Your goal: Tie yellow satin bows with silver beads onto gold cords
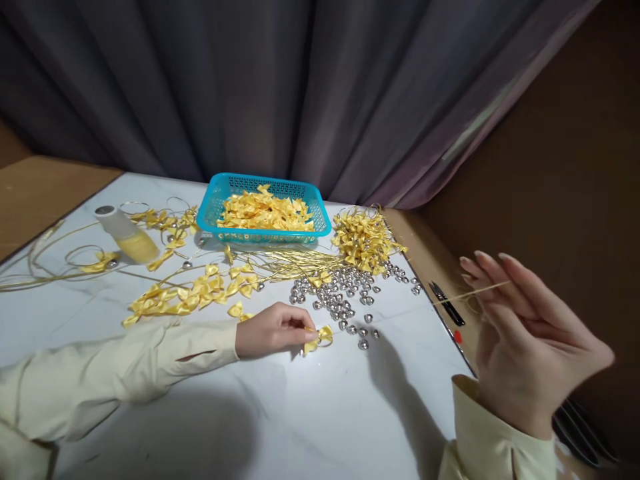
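My left hand (280,329) pinches a small yellow ribbon bow (325,332) just above the white tabletop; a thin loop shows at the bow's edge. Raised at the right, my right hand (530,340) has its fingers closed on a thin golden cord (475,291), which runs off to the left and fades from sight. Silver heart-shaped beads (345,308) lie scattered beyond the left hand. Loose yellow bows (200,293) are spread behind the left forearm.
A blue plastic basket (265,233) full of yellow bows stands at the back. Beside it are a pile of finished-looking bows (365,240) and golden cords (295,263). A glue bottle (127,235) leans at the left. Black thread snips (447,305) lie at the right edge.
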The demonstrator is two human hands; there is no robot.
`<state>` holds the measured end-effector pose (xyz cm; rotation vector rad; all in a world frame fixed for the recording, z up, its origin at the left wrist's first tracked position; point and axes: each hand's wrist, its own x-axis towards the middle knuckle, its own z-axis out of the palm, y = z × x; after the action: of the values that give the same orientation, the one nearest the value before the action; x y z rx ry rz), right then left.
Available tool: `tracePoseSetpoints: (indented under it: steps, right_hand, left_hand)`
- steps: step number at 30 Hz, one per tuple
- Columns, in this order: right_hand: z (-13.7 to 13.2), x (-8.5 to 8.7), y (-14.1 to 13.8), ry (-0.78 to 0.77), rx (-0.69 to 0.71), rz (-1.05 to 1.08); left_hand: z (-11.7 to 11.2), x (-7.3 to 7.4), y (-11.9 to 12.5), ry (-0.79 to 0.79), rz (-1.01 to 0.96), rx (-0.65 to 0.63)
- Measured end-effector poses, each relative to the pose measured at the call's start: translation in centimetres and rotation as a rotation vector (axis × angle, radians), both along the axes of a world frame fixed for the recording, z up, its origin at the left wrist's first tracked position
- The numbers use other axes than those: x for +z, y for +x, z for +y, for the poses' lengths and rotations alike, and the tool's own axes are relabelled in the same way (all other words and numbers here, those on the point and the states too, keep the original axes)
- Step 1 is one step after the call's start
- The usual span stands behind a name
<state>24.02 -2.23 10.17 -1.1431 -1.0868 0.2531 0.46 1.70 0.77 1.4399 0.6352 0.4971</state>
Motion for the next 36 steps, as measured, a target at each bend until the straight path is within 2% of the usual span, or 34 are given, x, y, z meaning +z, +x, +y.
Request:
tracePoseSetpoints:
  steps: [3,5,8,10,12,15,18,25,30,36]
  right_hand:
    - [-0.4,-0.2,-0.7,0.026,-0.104,-0.031]
    - [-0.9,-0.6,-1.1,-0.022,-0.049,-0.027]
    - [-1.3,-1.2,-1.8,-0.182,0.228,-0.035]
    - [-1.2,-1.6,-2.5,-0.376,0.447,-0.045]
    - [-0.8,-2.1,-3.2,-0.586,0.601,-0.045]
    - [-0.2,-2.7,-4.0,-0.776,0.739,-0.053]
    - [0.1,-2.9,-4.0,-0.862,0.829,-0.049]
    - [0.4,-2.7,-3.6,-0.951,0.799,-0.091]
    - [0.5,-3.2,-4.1,-0.922,0.730,-0.202]
    - [0.4,-3.5,-4.3,-0.900,0.730,-0.252]
  left_hand:
    - [0.4,0.1,-0.1,-0.097,-0.041,-0.071]
    - [0.5,0.0,-0.1,-0.082,-0.041,-0.064]
    - [0.3,-0.2,-0.1,0.052,0.021,-0.045]
    - [0.1,-0.3,-0.1,0.152,0.073,-0.041]
    - [0.1,-0.3,-0.1,0.222,0.106,-0.043]
    - [0.1,-0.3,-0.2,0.279,0.117,-0.047]
    - [0.2,-0.3,-0.2,0.276,0.099,-0.054]
    - [0.1,-0.5,-0.2,0.310,0.100,-0.025]
    - [0.1,-0.6,-0.2,0.424,0.096,-0.034]
    - [0.1,-0.7,-0.2,0.472,0.087,-0.037]
